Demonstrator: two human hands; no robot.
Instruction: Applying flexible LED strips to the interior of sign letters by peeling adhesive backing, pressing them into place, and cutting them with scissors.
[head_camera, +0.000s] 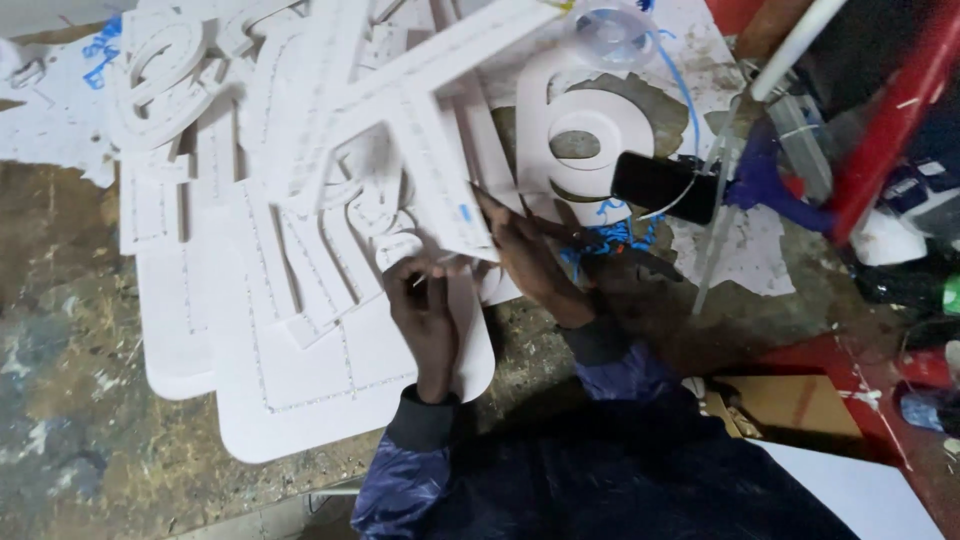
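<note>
both hands — left hand (425, 310), right hand (530, 262) — grip a white cut-out letter (420, 120) (fingers curled).

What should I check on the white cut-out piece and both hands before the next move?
1. Right hand on the white cut-out piece: ok, fingers rest on its lower end.
2. Left hand at the same end: ok, fingertips close beneath it; what it pinches, cannot tell.
3. Piece supported: ok, it lies across the pile of white boards.
4. Phone apart from the hands: ok, it sits to the right.
5. Blue wire clear of the right hand: not ok, it bunches right beside it.
</note>
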